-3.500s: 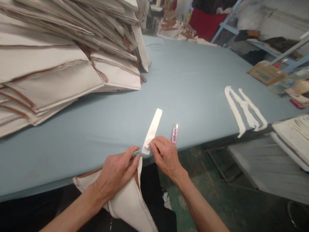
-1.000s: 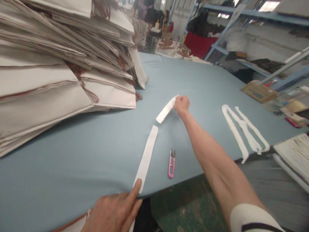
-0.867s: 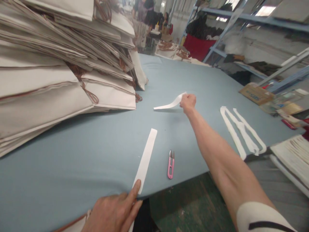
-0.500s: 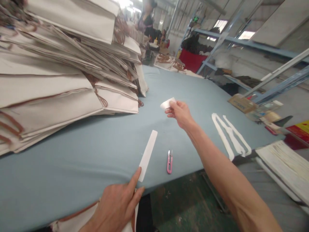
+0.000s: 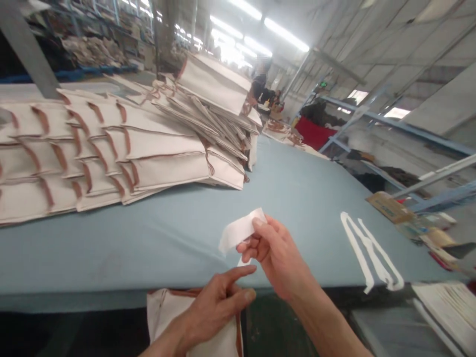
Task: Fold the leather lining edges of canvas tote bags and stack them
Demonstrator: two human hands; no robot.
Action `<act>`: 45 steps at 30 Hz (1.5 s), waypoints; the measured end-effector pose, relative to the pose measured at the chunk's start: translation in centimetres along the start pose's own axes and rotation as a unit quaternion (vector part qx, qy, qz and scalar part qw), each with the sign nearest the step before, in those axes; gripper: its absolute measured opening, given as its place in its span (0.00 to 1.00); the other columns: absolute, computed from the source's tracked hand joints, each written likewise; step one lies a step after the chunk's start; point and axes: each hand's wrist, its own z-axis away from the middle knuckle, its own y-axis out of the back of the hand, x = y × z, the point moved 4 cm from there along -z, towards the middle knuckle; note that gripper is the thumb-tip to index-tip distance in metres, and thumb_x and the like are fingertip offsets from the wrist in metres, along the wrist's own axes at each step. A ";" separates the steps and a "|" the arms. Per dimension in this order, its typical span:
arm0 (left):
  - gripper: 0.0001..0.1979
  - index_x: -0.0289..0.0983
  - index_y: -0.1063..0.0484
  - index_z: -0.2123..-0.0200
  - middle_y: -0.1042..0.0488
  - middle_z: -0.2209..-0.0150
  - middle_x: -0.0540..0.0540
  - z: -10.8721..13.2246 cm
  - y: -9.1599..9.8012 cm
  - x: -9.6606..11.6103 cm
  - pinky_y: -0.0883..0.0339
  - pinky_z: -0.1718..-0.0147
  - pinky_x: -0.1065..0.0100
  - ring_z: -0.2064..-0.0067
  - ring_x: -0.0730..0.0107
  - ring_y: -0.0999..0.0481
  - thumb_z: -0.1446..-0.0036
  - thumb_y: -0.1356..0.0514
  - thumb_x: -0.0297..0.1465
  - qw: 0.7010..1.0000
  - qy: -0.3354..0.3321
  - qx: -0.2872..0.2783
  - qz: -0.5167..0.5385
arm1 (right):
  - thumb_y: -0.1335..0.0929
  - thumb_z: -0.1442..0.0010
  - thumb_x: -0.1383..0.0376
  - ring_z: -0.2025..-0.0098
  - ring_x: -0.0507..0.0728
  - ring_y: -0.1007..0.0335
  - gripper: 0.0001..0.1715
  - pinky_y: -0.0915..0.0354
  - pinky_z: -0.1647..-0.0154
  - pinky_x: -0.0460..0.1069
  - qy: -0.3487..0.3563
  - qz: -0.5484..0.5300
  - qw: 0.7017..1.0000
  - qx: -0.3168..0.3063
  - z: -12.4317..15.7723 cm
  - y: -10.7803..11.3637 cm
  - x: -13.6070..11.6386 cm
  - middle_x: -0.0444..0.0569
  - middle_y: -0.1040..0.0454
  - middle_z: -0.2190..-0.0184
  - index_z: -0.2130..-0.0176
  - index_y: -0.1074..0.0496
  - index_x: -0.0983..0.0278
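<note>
My right hand (image 5: 277, 255) pinches a white strip (image 5: 241, 230), curled at its free end, between thumb and fingers above the table. I cannot tell whether it is paper or cloth. Just below and left of it, my left hand (image 5: 219, 305) has its index finger stretched out and its thumb apart, with nothing gripped. A second white strip (image 5: 244, 261) shows only in part behind the hands. Under my left hand, at the table's front edge, is a cream fabric bag (image 5: 167, 310) with brown trim. The pink thread snips are out of sight.
Stacked cream bags (image 5: 167, 168) with brown trim and cords cover the left and back of the blue-grey table (image 5: 148, 248). Folded white bands (image 5: 372, 253) lie to the right. Beyond are a cardboard box (image 5: 388, 207), blue shelving and a distant person (image 5: 260, 87).
My right hand has brought its strip nearer, beside my left hand. My left index finger now points right. The view has tilted up and left, and the snips have gone from sight.
</note>
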 end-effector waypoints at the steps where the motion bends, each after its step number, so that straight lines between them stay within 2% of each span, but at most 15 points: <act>1: 0.35 0.32 0.26 0.37 0.48 0.79 0.59 0.2 0.1 0.1 0.50 0.79 0.72 0.77 0.74 0.49 0.36 0.42 0.52 0.999 -0.006 0.012 0.036 | 0.19 0.46 0.46 0.75 0.52 0.22 0.27 0.26 0.77 0.41 -0.001 -0.014 1.000 -0.002 0.6 -0.4 0.6 0.44 0.21 0.76 0.66 0.25 0.65; 3: 0.36 0.33 0.25 0.39 0.46 0.79 0.58 0.9 0.4 0.2 0.48 0.79 0.72 0.77 0.74 0.48 0.39 0.40 0.53 0.995 -0.018 0.047 0.089 | 0.21 0.40 0.48 0.73 0.51 0.22 0.23 0.26 0.75 0.41 0.003 -0.024 1.000 -0.001 1.8 -0.8 1.9 0.44 0.21 0.74 0.64 0.24 0.65; 6: 0.32 0.34 0.20 0.45 0.31 0.76 0.51 2.1 1.2 0.6 0.34 0.73 0.69 0.73 0.68 0.33 0.37 0.41 0.54 0.985 -0.029 0.109 0.130 | 0.23 0.37 0.48 0.73 0.51 0.24 0.22 0.26 0.73 0.43 -0.009 -0.023 1.000 0.015 3.4 -0.7 4.8 0.45 0.20 0.72 0.61 0.23 0.64; 8: 0.30 0.34 0.18 0.49 0.21 0.68 0.45 3.1 2.2 0.8 0.26 0.63 0.65 0.65 0.62 0.24 0.34 0.43 0.53 0.970 -0.026 0.193 0.142 | 0.24 0.37 0.47 0.72 0.52 0.24 0.23 0.26 0.72 0.44 -0.016 -0.012 0.998 0.055 4.4 -0.1 7.0 0.46 0.20 0.71 0.59 0.23 0.64; 11: 0.28 0.33 0.17 0.53 0.16 0.61 0.41 4.5 4.3 1.0 0.23 0.55 0.61 0.59 0.57 0.18 0.33 0.43 0.51 0.938 -0.013 0.323 0.129 | 0.24 0.38 0.45 0.72 0.53 0.26 0.24 0.28 0.72 0.44 -0.008 0.008 0.992 0.129 5.9 0.8 10.0 0.45 0.21 0.73 0.59 0.22 0.63; 13: 0.25 0.33 0.16 0.57 0.15 0.63 0.41 5.2 5.5 1.2 0.23 0.56 0.61 0.60 0.56 0.17 0.34 0.41 0.49 0.933 -0.009 0.344 0.104 | 0.25 0.37 0.45 0.73 0.53 0.28 0.24 0.29 0.73 0.44 0.001 0.018 0.985 0.172 6.8 1.3 11.5 0.44 0.23 0.75 0.61 0.22 0.62; 17: 0.17 0.34 0.16 0.64 0.17 0.70 0.44 6.2 7.2 1.7 0.23 0.55 0.63 0.61 0.57 0.17 0.36 0.38 0.42 0.944 -0.010 0.326 0.055 | 0.24 0.39 0.43 0.75 0.53 0.32 0.25 0.32 0.74 0.45 -0.004 0.023 0.973 0.229 8.5 2.2 14.2 0.43 0.25 0.77 0.65 0.21 0.61; 22: 0.15 0.35 0.16 0.65 0.17 0.70 0.46 6.3 7.6 2.3 0.24 0.62 0.67 0.65 0.61 0.18 0.35 0.40 0.38 0.958 -0.016 0.285 0.019 | 0.27 0.42 0.35 0.79 0.54 0.36 0.34 0.37 0.77 0.47 -0.092 0.128 0.973 0.166 10.6 2.8 17.1 0.44 0.29 0.81 0.72 0.23 0.63; 25: 0.15 0.36 0.16 0.65 0.16 0.69 0.46 6.3 7.2 2.8 0.25 0.63 0.69 0.65 0.63 0.18 0.34 0.41 0.36 0.968 -0.021 0.249 0.006 | 0.29 0.40 0.35 0.77 0.57 0.32 0.33 0.35 0.74 0.49 -0.066 0.266 0.947 0.170 11.5 4.1 15.8 0.46 0.26 0.79 0.72 0.23 0.60; 28: 0.15 0.37 0.17 0.68 0.17 0.69 0.47 6.4 6.4 3.6 0.27 0.63 0.70 0.65 0.64 0.19 0.34 0.42 0.35 0.978 -0.028 0.206 -0.018 | 0.31 0.35 0.41 0.64 0.63 0.21 0.25 0.27 0.61 0.53 0.001 0.346 0.915 0.206 11.1 5.4 12.3 0.50 0.17 0.67 0.64 0.20 0.57; 30: 0.16 0.37 0.17 0.68 0.18 0.69 0.48 6.5 5.8 4.1 0.28 0.63 0.71 0.65 0.66 0.20 0.33 0.42 0.34 0.983 -0.036 0.177 -0.041 | 0.31 0.34 0.47 0.58 0.64 0.18 0.18 0.25 0.58 0.53 0.066 0.373 0.915 0.139 9.8 4.4 9.8 0.51 0.15 0.61 0.58 0.19 0.56; 33: 0.16 0.37 0.19 0.68 0.20 0.70 0.49 6.5 5.1 4.5 0.30 0.64 0.71 0.67 0.68 0.22 0.31 0.44 0.34 0.987 -0.048 0.141 -0.064 | 0.28 0.37 0.56 0.54 0.64 0.19 0.13 0.26 0.52 0.54 0.172 0.367 0.911 0.078 7.6 1.2 6.7 0.50 0.16 0.56 0.53 0.19 0.55; 38: 0.18 0.37 0.19 0.69 0.21 0.73 0.47 6.8 4.8 4.7 0.27 0.64 0.68 0.66 0.63 0.22 0.31 0.45 0.33 0.991 -0.050 0.109 -0.055 | 0.30 0.37 0.67 0.57 0.58 0.21 0.05 0.29 0.53 0.50 0.160 0.295 0.937 -0.092 5.1 -4.8 6.6 0.45 0.17 0.61 0.62 0.22 0.58; 41: 0.17 0.38 0.17 0.67 0.22 0.77 0.48 7.1 4.8 4.7 0.27 0.67 0.68 0.69 0.63 0.22 0.31 0.44 0.33 0.992 -0.017 0.117 -0.049 | 0.32 0.33 0.65 0.60 0.56 0.21 0.08 0.29 0.55 0.49 0.151 0.255 0.951 -0.092 5.1 -5.5 7.3 0.45 0.18 0.64 0.64 0.22 0.60; 45: 0.18 0.38 0.18 0.71 0.23 0.78 0.47 7.1 4.7 4.6 0.24 0.62 0.67 0.65 0.61 0.21 0.32 0.44 0.33 0.992 -0.013 0.121 -0.036 | 0.32 0.33 0.65 0.64 0.55 0.20 0.09 0.28 0.59 0.48 0.131 0.249 0.957 -0.078 5.4 -5.5 8.0 0.45 0.18 0.67 0.65 0.22 0.61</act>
